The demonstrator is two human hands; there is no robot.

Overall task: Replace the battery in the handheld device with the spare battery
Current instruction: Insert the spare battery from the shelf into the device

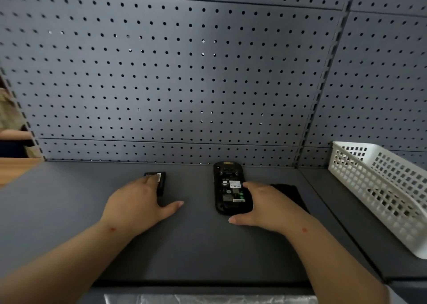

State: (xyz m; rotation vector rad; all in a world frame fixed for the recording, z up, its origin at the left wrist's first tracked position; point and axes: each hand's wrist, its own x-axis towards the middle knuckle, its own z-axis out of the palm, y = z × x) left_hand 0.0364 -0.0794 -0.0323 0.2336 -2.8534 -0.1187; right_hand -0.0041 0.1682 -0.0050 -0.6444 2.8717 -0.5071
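A black handheld device [231, 188] lies face down on the grey shelf [196, 241]. Its back cover is off and the bare battery bay shows labels and contacts. My right hand [270, 206] rests on the device's right side, thumb by its lower end, fingers over its edge. A black battery [160, 181] with a small label lies to the left. My left hand [138, 202] lies on it, fingertips over its left part, thumb spread on the shelf. A flat black piece [293, 192], partly hidden by my right hand, lies right of the device.
A grey pegboard wall [184, 72] rises right behind the shelf. A white plastic basket [381, 192] stands on the neighbouring shelf at the right. A wooden surface [13, 169] shows at the far left. Something shiny and crinkled lies below the shelf's front edge [208, 299].
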